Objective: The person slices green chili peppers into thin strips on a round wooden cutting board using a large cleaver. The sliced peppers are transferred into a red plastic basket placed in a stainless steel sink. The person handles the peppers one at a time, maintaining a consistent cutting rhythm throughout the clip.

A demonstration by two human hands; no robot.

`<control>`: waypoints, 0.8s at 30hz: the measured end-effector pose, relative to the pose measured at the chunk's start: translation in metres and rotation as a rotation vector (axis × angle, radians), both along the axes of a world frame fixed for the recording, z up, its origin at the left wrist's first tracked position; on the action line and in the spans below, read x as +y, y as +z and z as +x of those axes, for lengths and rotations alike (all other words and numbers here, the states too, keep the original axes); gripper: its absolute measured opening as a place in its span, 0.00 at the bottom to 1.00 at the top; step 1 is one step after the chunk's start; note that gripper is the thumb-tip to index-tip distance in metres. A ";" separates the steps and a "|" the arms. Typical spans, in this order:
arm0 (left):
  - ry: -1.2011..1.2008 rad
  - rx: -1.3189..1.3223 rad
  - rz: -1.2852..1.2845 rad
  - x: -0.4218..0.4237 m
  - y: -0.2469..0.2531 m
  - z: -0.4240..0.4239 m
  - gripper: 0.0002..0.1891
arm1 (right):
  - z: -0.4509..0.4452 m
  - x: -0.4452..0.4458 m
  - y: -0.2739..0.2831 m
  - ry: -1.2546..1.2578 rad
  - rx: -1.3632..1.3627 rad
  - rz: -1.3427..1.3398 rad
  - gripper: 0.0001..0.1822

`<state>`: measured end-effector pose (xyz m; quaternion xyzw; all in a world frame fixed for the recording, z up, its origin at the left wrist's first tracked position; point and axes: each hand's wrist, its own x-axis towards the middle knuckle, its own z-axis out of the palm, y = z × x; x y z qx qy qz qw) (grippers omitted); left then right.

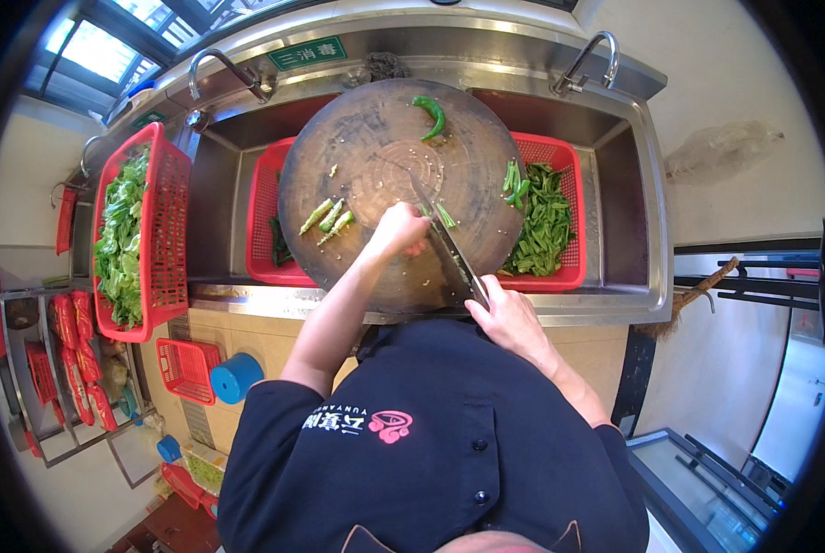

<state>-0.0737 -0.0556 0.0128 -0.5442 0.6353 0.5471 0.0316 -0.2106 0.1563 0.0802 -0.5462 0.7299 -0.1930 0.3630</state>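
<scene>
My right hand [507,314] grips the handle of a long kitchen knife [450,249], whose blade points up and left over a round wooden chopping board [378,131]. Beside the blade, my left hand [402,228] has its fingers curled at a green pepper piece [425,210]; how firmly it is held is hidden. Cut green strips [445,216] lie just right of the blade. One whole green pepper [431,117] rests near the board's far edge. Several seedy pepper cores [328,218] lie at the left, and more green strips [513,183] at the right edge.
The board spans a steel sink [619,200]. Under its right side is a red basket [574,214] of cut green peppers [542,228]; another red basket [264,214] is at left. A tall red basket of leafy greens [122,235] stands farther left. Two faucets [229,66] rise behind.
</scene>
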 end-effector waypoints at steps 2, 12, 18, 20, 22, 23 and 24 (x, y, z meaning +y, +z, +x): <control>-0.013 -0.011 -0.013 0.001 0.000 -0.003 0.14 | 0.000 0.000 0.000 0.045 0.068 0.003 0.19; 0.004 -0.018 -0.020 0.003 -0.002 -0.004 0.14 | -0.002 -0.021 -0.008 0.201 0.200 0.021 0.18; -0.058 -0.026 -0.088 0.005 -0.006 0.000 0.11 | 0.000 -0.010 -0.015 -0.129 -0.054 -0.014 0.18; 0.015 -0.016 -0.133 -0.002 -0.003 0.007 0.11 | -0.003 -0.004 -0.010 -0.093 -0.076 -0.018 0.18; 0.081 -0.060 -0.306 -0.035 -0.023 0.027 0.12 | -0.006 -0.002 -0.002 -0.041 -0.116 0.014 0.20; 0.067 -0.129 -0.372 -0.051 -0.012 0.028 0.12 | -0.007 0.000 -0.004 -0.025 -0.122 0.044 0.20; 0.038 -0.199 -0.546 -0.068 -0.012 0.029 0.13 | -0.007 0.000 -0.003 0.000 -0.128 0.070 0.20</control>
